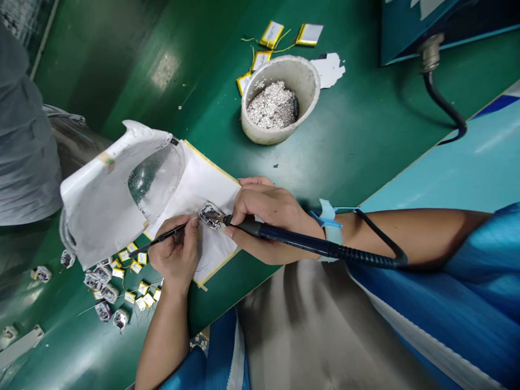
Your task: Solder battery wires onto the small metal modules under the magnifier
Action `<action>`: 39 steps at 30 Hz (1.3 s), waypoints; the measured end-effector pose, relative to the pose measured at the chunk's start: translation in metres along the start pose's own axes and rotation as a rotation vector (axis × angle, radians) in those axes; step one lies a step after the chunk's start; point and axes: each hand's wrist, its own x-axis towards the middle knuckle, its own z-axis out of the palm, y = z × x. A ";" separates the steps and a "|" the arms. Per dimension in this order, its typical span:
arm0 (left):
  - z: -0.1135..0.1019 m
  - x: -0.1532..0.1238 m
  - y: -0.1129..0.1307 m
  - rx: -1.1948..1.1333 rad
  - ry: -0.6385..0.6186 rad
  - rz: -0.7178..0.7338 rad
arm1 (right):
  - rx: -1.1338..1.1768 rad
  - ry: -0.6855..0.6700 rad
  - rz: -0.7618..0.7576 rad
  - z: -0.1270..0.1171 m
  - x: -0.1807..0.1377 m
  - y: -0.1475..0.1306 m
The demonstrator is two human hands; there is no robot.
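from afar i watch the right hand (270, 219), fingers curled round a soldering iron (292, 238), the left hand (175, 252) pinching a slim black tool (162, 235) at a foil-wrapped cell (211, 215); one slip could scorch it

We lose the tip of the thin tool (162, 234) in the left hand (174, 254) against the crumpled foil piece (210, 216), itself too small and cluttered for us to read. The tip of the soldering iron (260, 229) in the right hand (270, 214) is hidden there too. We cannot separate the silver flakes (271, 105) in the tub (284, 62). The teal machine housing (400, 32) runs past the top edge, the grey cloth (24, 141) past the left.
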 end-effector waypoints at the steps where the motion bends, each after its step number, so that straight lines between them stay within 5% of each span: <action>1: 0.000 0.000 0.000 0.000 0.000 -0.003 | 0.003 0.006 0.002 0.000 0.000 0.000; 11: 0.002 -0.001 0.000 -0.215 0.017 0.027 | 0.026 0.049 0.002 -0.001 0.001 0.000; 39: 0.003 0.005 0.004 -0.031 0.005 0.104 | 0.038 0.072 -0.010 0.000 0.001 0.000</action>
